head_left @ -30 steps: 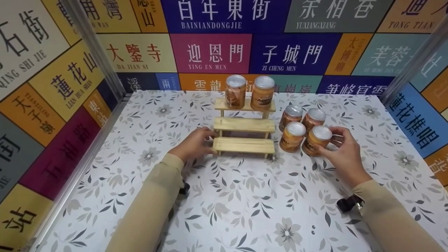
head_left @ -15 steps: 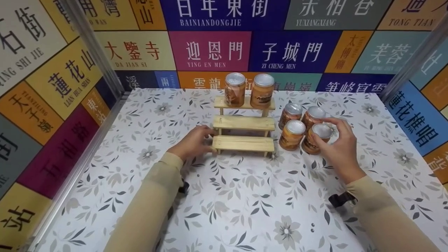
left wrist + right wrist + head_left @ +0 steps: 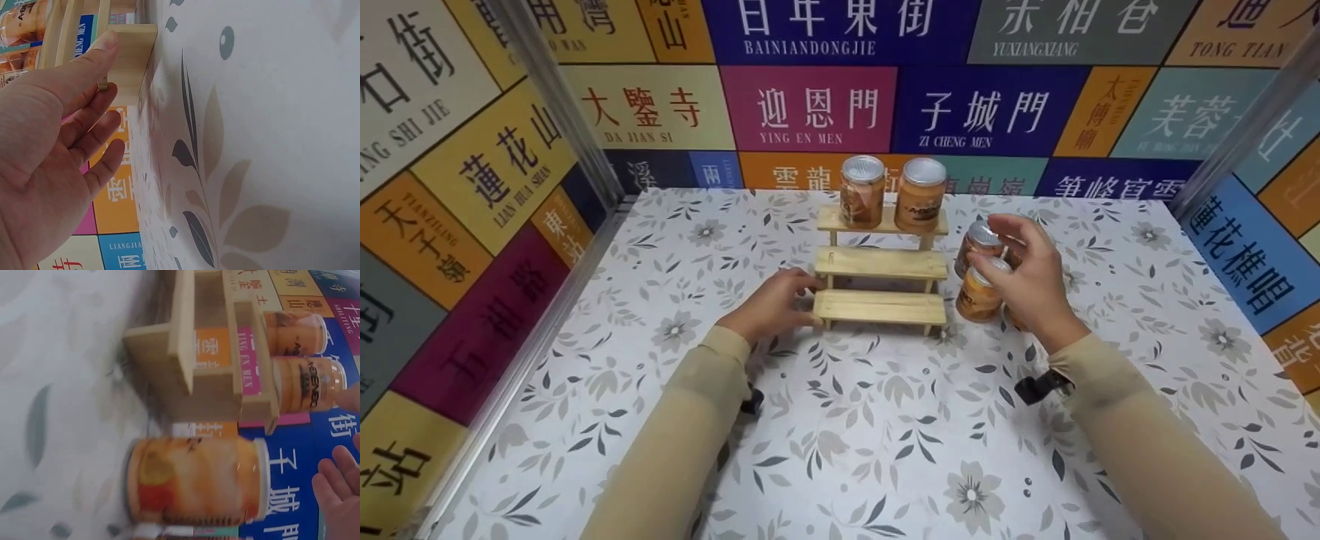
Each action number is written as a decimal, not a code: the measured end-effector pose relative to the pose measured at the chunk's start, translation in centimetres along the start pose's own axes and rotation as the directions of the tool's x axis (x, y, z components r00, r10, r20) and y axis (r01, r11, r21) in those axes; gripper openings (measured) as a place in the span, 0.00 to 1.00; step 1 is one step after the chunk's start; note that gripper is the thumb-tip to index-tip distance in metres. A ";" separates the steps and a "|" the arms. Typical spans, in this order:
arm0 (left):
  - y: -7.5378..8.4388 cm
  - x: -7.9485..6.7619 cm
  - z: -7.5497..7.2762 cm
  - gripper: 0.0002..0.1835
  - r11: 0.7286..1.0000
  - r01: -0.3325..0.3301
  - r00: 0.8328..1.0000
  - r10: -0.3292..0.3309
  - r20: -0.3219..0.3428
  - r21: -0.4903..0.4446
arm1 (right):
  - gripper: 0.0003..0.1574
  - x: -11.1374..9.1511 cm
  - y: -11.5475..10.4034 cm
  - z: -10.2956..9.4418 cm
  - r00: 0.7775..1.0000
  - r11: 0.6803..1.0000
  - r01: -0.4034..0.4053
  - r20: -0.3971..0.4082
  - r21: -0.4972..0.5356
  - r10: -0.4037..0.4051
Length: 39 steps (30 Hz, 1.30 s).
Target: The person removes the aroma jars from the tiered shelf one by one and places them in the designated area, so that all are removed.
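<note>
A three-step wooden display stand (image 3: 880, 307) stands on the table, two orange cans with silver lids, one left (image 3: 861, 206) and one right (image 3: 919, 210), on its top step. My left hand (image 3: 769, 307) holds the stand's left end; in the left wrist view its thumb (image 3: 101, 48) and index finger lie on either side of a step's end. Over the group of several cans right of the stand hovers my right hand (image 3: 1031, 281), thumb and fingers spread, gripping nothing. Below it are a front-left can (image 3: 976, 301) and a back-left can (image 3: 966, 259); the right-hand cans are mostly hidden behind the hand.
A white floral cloth (image 3: 840, 450) covers the table. Sign-printed panels (image 3: 810, 109) rise at the back and sides, with a clear corner strip (image 3: 559, 105) at the left.
My right hand has left the front-right can, lifted and moved left over the other cans. The cans stay where they were. My left hand stays at the stand.
</note>
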State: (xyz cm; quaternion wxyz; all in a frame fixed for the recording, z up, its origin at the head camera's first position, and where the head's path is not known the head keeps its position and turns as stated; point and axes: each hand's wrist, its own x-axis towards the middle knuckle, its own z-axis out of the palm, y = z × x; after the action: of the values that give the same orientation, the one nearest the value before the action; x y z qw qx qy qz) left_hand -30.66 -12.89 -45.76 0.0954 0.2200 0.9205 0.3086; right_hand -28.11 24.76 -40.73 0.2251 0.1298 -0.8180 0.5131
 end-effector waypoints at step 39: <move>-0.2 0.0 0.1 0.32 1.000 0.005 1.000 -0.005 -0.008 -0.023 | 0.41 8.2 -1.5 6.2 0.998 0.999 -0.017 0.053 0.042 0.014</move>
State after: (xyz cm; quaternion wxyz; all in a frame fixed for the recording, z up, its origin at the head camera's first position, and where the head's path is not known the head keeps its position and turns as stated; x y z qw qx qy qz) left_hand -30.72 -12.95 -45.93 0.0951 0.2154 0.9178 0.3198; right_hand -35.95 18.66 -37.76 0.1967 0.1416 -0.8136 0.5285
